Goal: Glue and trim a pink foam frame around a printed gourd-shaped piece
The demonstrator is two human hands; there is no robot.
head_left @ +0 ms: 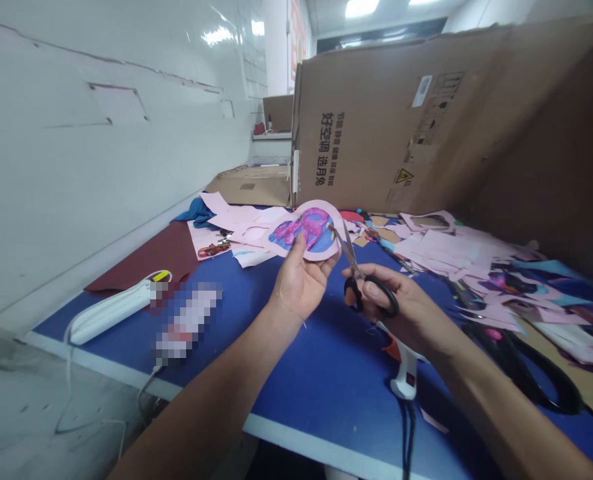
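Observation:
My left hand (302,283) pinches a rounded pink cutout (327,212) between thumb and fingers. On its face lies a blue patch with a magenta shape (312,220); whether it is paper or cloth I cannot tell. In my right hand (401,293) are scissors (390,299) with black handles, fingers in the loops. Their blades point up and away, at the right edge of the cutout; whether they touch it I cannot make out. Below my right hand lies a white and orange glue gun (405,377) with a black cord.
Pink sheets and scraps (446,250) cover the right and back of the blue table (326,380). A tall cardboard box (371,127) stands behind. To the left are a maroon sheet (141,257), a white power strip (113,310) and a blurred-out item. Large black-handled shears (551,363) lie right.

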